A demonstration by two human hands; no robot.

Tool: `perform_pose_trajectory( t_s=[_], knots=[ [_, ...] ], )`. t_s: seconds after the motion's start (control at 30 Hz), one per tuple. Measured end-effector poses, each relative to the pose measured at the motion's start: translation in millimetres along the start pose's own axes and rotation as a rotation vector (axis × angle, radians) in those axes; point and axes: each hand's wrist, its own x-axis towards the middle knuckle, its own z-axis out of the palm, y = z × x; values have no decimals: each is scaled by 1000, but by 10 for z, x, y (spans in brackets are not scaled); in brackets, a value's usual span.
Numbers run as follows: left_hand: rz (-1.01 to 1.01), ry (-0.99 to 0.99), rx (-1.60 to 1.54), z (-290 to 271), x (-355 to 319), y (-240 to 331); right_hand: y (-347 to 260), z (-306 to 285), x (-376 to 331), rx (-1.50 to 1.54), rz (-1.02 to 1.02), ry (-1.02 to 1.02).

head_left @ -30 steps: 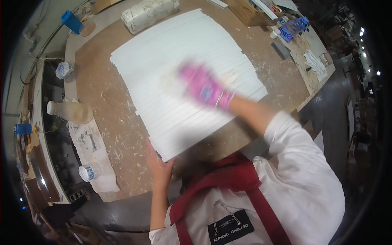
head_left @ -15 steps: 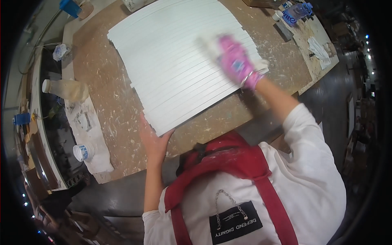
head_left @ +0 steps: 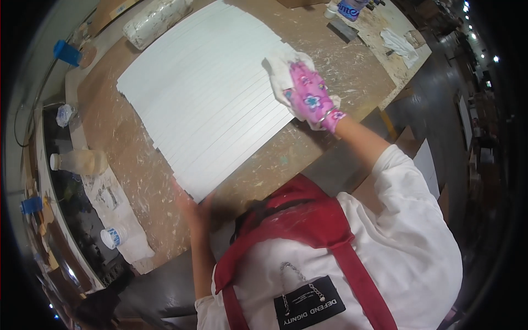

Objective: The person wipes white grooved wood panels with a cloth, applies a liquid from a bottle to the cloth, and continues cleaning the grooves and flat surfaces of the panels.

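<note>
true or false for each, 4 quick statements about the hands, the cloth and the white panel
1. The right hand wears a pink glove. True.
2. It presses a white cloth on the white panel. True.
3. The left hand holds a brush in the air. False: it is bare and rests at the panel's near corner.
4. The panel stands upright against a wall. False: it lies flat on the workbench.

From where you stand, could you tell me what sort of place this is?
Probably a workshop for painting or finishing: a paint-spattered workbench, a white slatted panel under a gloved right hand with a cloth, and small pots.
</note>
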Motion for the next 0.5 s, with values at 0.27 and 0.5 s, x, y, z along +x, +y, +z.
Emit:
perform_pose_trajectory(
  t_s=[0.27,0.5],
  knots=[
    [-127,-45,174,-50,-61,4,-835,839,-275,220,-553,130],
    [-157,20,-21,33,-37,235,761,619,302,-226,68,556]
  ],
)
